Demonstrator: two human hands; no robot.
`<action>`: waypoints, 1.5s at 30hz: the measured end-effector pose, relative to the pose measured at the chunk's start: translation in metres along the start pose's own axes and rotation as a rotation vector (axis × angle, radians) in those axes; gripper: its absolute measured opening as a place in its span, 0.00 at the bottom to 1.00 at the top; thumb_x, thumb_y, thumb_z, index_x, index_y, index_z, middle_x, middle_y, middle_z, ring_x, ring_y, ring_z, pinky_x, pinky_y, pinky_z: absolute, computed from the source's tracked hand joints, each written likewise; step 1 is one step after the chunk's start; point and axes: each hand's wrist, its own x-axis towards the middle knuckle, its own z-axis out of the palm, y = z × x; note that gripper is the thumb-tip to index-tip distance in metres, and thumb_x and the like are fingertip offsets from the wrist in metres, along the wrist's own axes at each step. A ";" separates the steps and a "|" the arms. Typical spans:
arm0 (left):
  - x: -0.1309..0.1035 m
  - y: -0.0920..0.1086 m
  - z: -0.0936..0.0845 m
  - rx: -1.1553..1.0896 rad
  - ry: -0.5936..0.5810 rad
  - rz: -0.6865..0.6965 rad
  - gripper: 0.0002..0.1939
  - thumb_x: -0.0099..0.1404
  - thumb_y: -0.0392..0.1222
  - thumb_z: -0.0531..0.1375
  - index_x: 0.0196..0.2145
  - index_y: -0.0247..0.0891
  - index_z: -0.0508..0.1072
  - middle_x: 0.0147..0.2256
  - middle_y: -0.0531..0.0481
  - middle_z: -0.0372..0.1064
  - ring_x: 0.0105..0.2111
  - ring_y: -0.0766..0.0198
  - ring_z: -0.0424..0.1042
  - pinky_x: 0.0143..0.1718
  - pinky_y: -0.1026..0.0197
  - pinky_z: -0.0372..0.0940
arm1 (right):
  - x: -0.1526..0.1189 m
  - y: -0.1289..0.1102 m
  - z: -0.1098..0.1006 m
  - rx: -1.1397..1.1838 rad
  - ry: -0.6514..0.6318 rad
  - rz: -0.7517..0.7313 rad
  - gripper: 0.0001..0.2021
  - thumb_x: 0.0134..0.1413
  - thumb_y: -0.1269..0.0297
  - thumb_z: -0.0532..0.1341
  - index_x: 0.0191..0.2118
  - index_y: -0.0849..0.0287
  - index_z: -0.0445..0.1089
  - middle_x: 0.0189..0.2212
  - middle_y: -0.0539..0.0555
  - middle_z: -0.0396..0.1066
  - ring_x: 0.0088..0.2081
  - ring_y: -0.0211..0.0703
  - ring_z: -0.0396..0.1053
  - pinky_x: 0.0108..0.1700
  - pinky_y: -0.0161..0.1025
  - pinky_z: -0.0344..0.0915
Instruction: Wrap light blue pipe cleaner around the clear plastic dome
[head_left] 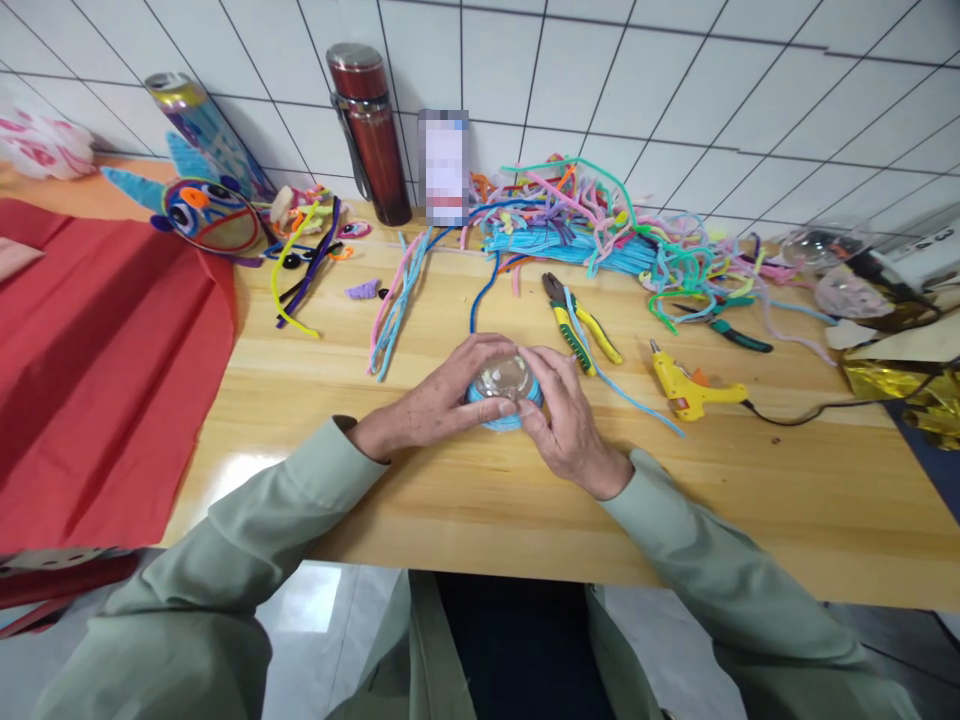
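Between my two hands sits a clear plastic dome point(502, 376) with light-blue pipe cleaner wrapped round its lower part. My left hand point(454, 395) curls round its left side, thumb across the front. From the right, my right hand point(561, 415) closes on it, fingers over the top edge and thumb at the front. A dark-blue pipe cleaner point(475, 305) runs from behind the dome toward the pile. Just right of my right hand lie yellow-and-green pliers point(559, 320), with a light-blue pipe cleaner point(630, 390) across them.
A yellow glue gun point(694, 388) with a black cord lies at the right. Behind are a heap of pipe cleaners point(570, 245), a phone point(444, 165) and a red thermos point(373, 135). Left stand a can point(210, 130) and an animal-faced craft point(214, 215), near red cloth point(105, 370).
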 end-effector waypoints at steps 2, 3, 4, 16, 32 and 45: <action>0.001 0.001 0.001 0.005 0.004 0.000 0.30 0.78 0.55 0.62 0.71 0.43 0.62 0.67 0.34 0.64 0.70 0.45 0.64 0.73 0.37 0.61 | -0.002 0.000 0.001 -0.020 -0.025 -0.008 0.31 0.79 0.56 0.50 0.81 0.48 0.45 0.71 0.64 0.60 0.72 0.63 0.62 0.72 0.69 0.65; 0.001 0.002 0.001 0.007 0.006 -0.002 0.30 0.78 0.55 0.62 0.71 0.42 0.62 0.67 0.34 0.63 0.70 0.45 0.64 0.74 0.38 0.60 | -0.003 0.000 0.001 -0.031 -0.037 -0.007 0.32 0.79 0.56 0.49 0.82 0.48 0.42 0.73 0.64 0.59 0.74 0.63 0.60 0.73 0.70 0.64; 0.001 0.003 0.002 0.008 0.008 -0.003 0.31 0.78 0.55 0.62 0.71 0.42 0.62 0.67 0.34 0.63 0.70 0.45 0.63 0.74 0.38 0.60 | -0.004 0.000 0.001 -0.044 -0.048 -0.002 0.33 0.79 0.56 0.48 0.82 0.48 0.40 0.74 0.64 0.57 0.75 0.64 0.58 0.74 0.71 0.62; 0.000 0.003 0.005 0.038 0.011 0.015 0.32 0.77 0.58 0.61 0.71 0.43 0.63 0.68 0.34 0.66 0.72 0.42 0.62 0.74 0.34 0.60 | -0.002 0.005 0.001 -0.035 0.012 -0.016 0.36 0.77 0.49 0.51 0.81 0.50 0.40 0.77 0.66 0.53 0.78 0.68 0.53 0.73 0.75 0.61; 0.000 -0.001 0.008 0.012 -0.035 0.077 0.38 0.77 0.57 0.62 0.76 0.46 0.54 0.72 0.34 0.59 0.74 0.43 0.60 0.75 0.36 0.60 | 0.005 0.008 -0.009 0.019 -0.010 -0.088 0.37 0.72 0.49 0.56 0.79 0.51 0.47 0.69 0.66 0.62 0.70 0.69 0.63 0.70 0.73 0.66; -0.001 -0.001 0.006 0.034 -0.048 0.122 0.38 0.77 0.56 0.63 0.75 0.45 0.52 0.70 0.32 0.60 0.73 0.42 0.61 0.74 0.35 0.62 | 0.003 0.009 -0.009 0.080 -0.024 -0.090 0.43 0.68 0.52 0.62 0.80 0.54 0.42 0.75 0.68 0.53 0.76 0.69 0.55 0.70 0.73 0.66</action>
